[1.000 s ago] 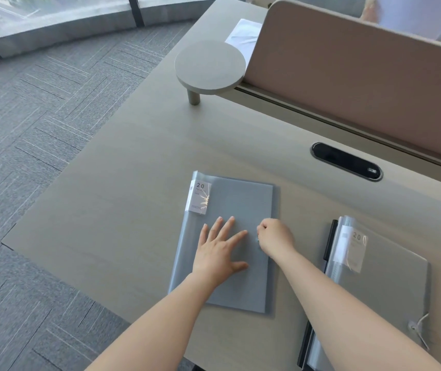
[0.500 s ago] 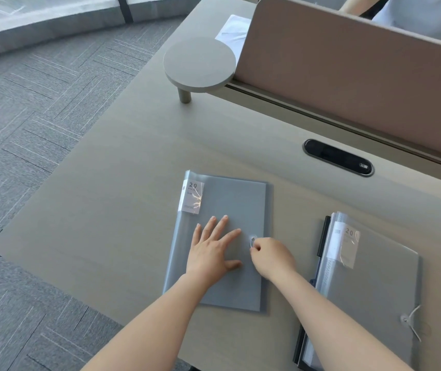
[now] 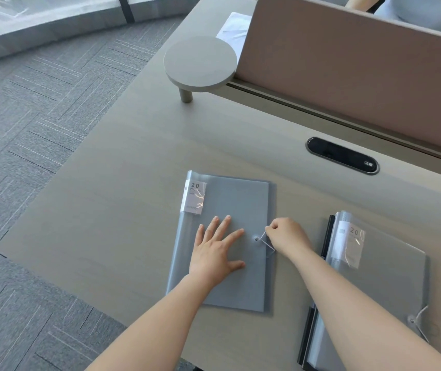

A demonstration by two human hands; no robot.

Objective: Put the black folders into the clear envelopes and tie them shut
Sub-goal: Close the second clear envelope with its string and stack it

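A clear envelope (image 3: 240,204) with a dark folder inside lies flat in front of me on the desk (image 3: 123,204); a white "20" label sits at its top left corner. My left hand (image 3: 218,250) presses flat on it, fingers spread. My right hand (image 3: 287,235) pinches the thin string (image 3: 263,238) that runs to the round button (image 3: 256,238) near the envelope's right edge. To the right lies a second clear envelope (image 3: 390,287) on a stack of black folders (image 3: 329,234), its own string (image 3: 418,321) at the lower right.
A beige divider panel (image 3: 361,76) runs along the back of the desk, with a round raised shelf (image 3: 200,62) at its left end and white paper (image 3: 234,25) behind. A black oval cable port (image 3: 342,155) is set in the desk. Another person's arm shows beyond the divider. Grey carpet lies left.
My right hand has moved from over the button to the right and pulled the string out taut from it. The left hand stays pressed flat on the envelope. The camera shifted slightly.
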